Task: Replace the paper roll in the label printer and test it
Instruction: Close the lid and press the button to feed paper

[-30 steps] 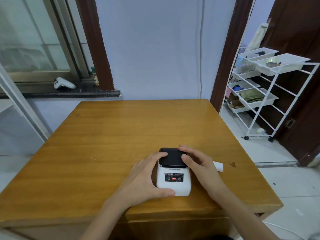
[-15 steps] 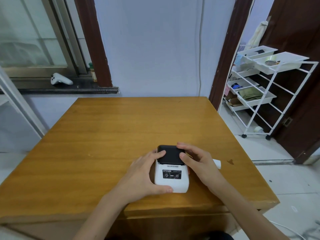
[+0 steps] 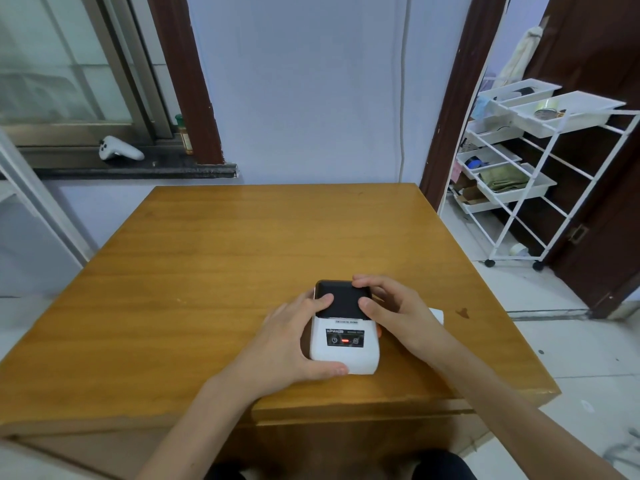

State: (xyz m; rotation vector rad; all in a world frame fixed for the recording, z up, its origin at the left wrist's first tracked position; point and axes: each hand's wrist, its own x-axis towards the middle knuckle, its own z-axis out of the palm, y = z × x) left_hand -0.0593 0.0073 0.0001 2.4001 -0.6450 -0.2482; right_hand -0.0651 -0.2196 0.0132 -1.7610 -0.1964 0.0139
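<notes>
A small white label printer (image 3: 344, 344) with a black lid lies on the wooden table (image 3: 214, 271) near its front edge. A red light glows on its front panel. My left hand (image 3: 287, 344) wraps the printer's left side, thumb at the front corner and a finger on the lid. My right hand (image 3: 394, 311) holds the right side with thumb and fingers on the black lid. A white paper roll (image 3: 437, 314) lies just right of my right hand, mostly hidden behind it.
A white wire shelf cart (image 3: 540, 161) with trays stands on the tiled floor to the right. A white controller (image 3: 119, 150) rests on the dark windowsill at the back left. The wall runs behind the table.
The red light on the panel was off half a second ago and is lit now. Both hands stay on the printer with little movement.
</notes>
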